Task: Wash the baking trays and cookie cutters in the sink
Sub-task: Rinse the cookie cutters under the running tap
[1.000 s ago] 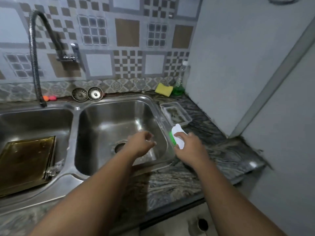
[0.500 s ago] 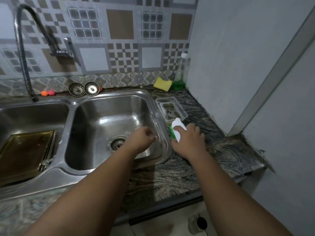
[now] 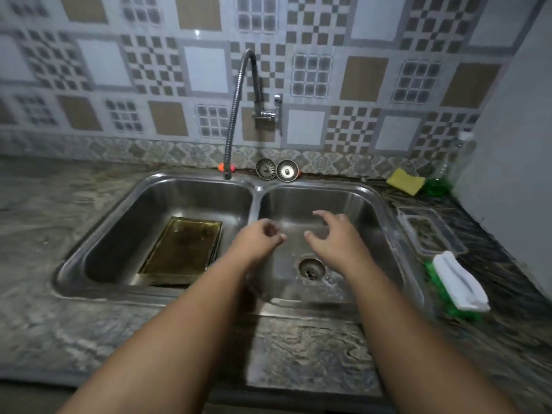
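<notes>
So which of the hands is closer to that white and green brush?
Right. The right hand hovers over the right basin, left of the brush; the left hand is farther, near the divider.

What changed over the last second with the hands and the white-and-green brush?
The right hand let go of the scrub brush, which now lies on the counter right of the sink, and moved left over the right basin, fingers spread. The left hand stays over that basin, loosely curled, its grip empty as far as can be seen. The baking trays remain in the left basin.

dim indoor light, soft blur throughout; wide-angle bending at edges, faint glare on wall tiles (image 3: pixel 197 32)
</notes>
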